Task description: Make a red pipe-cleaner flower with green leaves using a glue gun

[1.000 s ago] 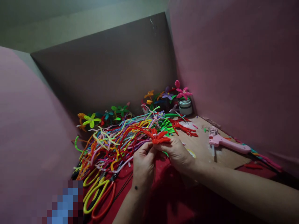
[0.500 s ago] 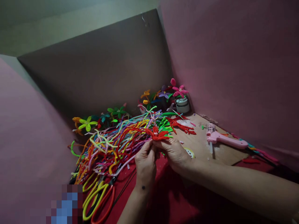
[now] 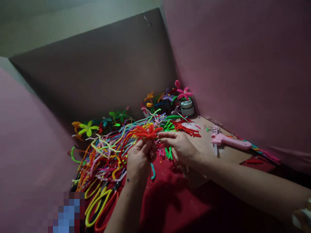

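Note:
My left hand [image 3: 138, 158] is closed in a pinch on a red pipe-cleaner flower [image 3: 147, 131], held up over the pile of coloured pipe cleaners [image 3: 109, 145]. My right hand [image 3: 181, 147] hovers just to the right of the flower with its fingers stretched out toward it, holding nothing that I can see. Small green pipe-cleaner pieces [image 3: 168, 152] lie on the red cloth [image 3: 167, 197] under the right hand.
Finished flowers [image 3: 87, 127] line the back panel, more of them [image 3: 181, 94] near a small round pot [image 3: 187, 107] in the corner. A pink glue gun [image 3: 228, 140] lies on the wooden table at right. Yellow and red-handled scissors [image 3: 99, 204] rest at lower left.
The left hand has carried the red flower up and to the left. The right hand let go of it and opened its fingers. The view shifted slightly.

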A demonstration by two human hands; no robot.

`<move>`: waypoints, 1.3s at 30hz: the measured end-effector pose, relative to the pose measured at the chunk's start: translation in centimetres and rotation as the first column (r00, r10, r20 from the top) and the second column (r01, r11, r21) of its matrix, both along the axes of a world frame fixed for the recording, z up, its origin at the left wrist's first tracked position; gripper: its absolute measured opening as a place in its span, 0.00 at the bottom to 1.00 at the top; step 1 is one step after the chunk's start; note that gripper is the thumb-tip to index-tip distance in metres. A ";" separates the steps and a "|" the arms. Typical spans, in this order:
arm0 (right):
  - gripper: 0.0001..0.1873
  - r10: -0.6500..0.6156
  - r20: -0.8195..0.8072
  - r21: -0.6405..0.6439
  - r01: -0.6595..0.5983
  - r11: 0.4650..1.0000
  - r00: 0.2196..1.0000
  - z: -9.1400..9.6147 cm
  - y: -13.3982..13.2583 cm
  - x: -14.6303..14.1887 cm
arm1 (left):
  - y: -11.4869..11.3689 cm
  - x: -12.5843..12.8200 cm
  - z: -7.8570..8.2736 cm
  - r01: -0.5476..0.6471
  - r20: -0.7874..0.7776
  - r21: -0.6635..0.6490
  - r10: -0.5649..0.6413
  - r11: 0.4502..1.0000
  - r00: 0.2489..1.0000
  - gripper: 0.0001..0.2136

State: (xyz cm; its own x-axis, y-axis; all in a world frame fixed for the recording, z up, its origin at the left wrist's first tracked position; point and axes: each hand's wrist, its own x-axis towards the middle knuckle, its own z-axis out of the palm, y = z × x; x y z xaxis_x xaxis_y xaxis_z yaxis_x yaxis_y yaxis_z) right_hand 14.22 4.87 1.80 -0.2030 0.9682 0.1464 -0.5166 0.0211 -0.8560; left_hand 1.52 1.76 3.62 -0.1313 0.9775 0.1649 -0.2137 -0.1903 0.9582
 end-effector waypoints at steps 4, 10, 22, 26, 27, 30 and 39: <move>0.08 -0.147 0.131 0.159 0.126 0.979 0.980 0.3 1.3 3.1 | 0.7 -0.8 -0.7 0.037 0.172 -0.006 -0.035 0.999 0.984 0.09; 0.06 -0.119 0.726 0.369 -0.238 0.898 0.677 -1.3 -0.6 8.1 | 1.4 -1.6 -3.3 0.088 0.262 -0.070 -0.067 0.994 0.963 0.10; 0.23 -0.467 0.825 0.564 -0.514 0.646 0.317 -3.9 -2.0 8.7 | 1.2 -2.0 -3.3 0.134 0.280 -0.062 -0.111 0.989 0.954 0.08; 0.33 -0.612 0.742 0.665 -0.417 0.620 0.273 -2.9 -1.6 9.0 | 1.4 -2.2 -3.7 0.156 0.280 -0.066 -0.132 0.985 0.951 0.08; 0.35 -0.627 0.717 0.695 -0.381 0.610 0.305 -2.4 -1.5 9.1 | 1.5 -2.2 -3.7 0.161 0.282 -0.068 -0.136 0.985 0.950 0.09; 0.35 -0.578 0.679 0.724 -0.283 0.629 0.453 -1.2 -1.4 8.9 | 1.3 -2.0 -3.6 0.170 0.285 -0.074 -0.142 0.983 0.948 0.09; 0.35 -0.324 0.595 0.606 -0.146 0.782 0.736 -0.7 -1.7 5.7 | 0.5 -1.5 -3.1 0.218 0.387 -0.058 -0.180 0.974 0.904 0.07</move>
State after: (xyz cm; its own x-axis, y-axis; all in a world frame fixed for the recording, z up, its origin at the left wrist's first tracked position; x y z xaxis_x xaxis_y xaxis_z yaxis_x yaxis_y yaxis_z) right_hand 19.90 3.22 1.09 -0.3871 0.7452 0.5430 0.1833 0.6394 -0.7467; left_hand 0.00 2.27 0.51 0.0341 0.9984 0.0447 -0.5860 -0.0162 0.8101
